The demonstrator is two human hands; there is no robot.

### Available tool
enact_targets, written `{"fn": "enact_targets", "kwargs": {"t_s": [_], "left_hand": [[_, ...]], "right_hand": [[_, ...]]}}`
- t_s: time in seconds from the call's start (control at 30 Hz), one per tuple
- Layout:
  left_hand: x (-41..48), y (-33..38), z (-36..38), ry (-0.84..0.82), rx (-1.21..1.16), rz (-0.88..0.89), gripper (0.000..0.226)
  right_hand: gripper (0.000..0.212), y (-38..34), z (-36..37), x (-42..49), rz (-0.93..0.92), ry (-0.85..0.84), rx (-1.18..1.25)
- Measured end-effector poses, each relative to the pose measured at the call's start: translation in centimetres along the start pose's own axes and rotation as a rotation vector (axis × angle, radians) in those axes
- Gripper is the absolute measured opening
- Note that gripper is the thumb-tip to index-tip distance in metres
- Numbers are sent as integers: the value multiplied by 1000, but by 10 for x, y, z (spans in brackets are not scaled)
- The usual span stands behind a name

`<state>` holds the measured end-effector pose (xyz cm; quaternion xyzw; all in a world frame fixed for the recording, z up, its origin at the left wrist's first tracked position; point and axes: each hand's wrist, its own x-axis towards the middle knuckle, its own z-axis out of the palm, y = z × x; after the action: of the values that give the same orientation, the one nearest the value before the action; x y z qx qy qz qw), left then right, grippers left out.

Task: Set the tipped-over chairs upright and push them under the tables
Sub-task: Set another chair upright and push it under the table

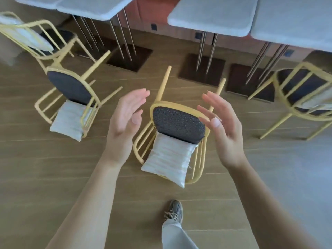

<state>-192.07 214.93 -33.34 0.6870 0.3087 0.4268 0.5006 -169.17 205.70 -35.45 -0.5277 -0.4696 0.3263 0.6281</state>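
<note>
Four chairs (177, 121) — two tipped over, two upright at ten and three o'clock — four tabletops (210, 15) at twelve, four cushions (168, 159).

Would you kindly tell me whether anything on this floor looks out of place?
Yes. Two yellow chairs lie tipped on their backs, legs pointing towards the tables: the middle chair, between the open left hand and right hand, and a second chair to its left.

Head view | worn, facing forward and down at the floor (53, 177) | left hand (124, 121), right hand (224, 130) close | desks (206, 17) far
</note>
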Motion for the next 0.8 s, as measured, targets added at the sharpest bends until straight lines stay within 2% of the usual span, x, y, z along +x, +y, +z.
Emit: {"fn": "enact_targets", "kwargs": {"t_s": [0.13,0.23,0.33,0.47,0.63,0.7,0.8], "left_hand": [[22,-84,-11,-63,21,-150,79],[30,-155,-7,-86,12,-257,79],[37,-245,2,-114,3,-338,81],[35,-401,11,-175,12,-422,76],[1,-630,7,-226,91,-582,79],[-17,-703,2,-268,157,-705,90],[-43,-781,-8,-299,126,-953,121]], "right_hand": [[74,85,30,23,153,86,20],[58,161,38,26,295,130,34],[52,252,38,19,406,200,10],[62,411,37,-2,573,331,-16],[55,640,47,-58,763,391,-7],[60,708,48,-86,808,355,-35],[71,775,45,-112,819,352,-109]]}}
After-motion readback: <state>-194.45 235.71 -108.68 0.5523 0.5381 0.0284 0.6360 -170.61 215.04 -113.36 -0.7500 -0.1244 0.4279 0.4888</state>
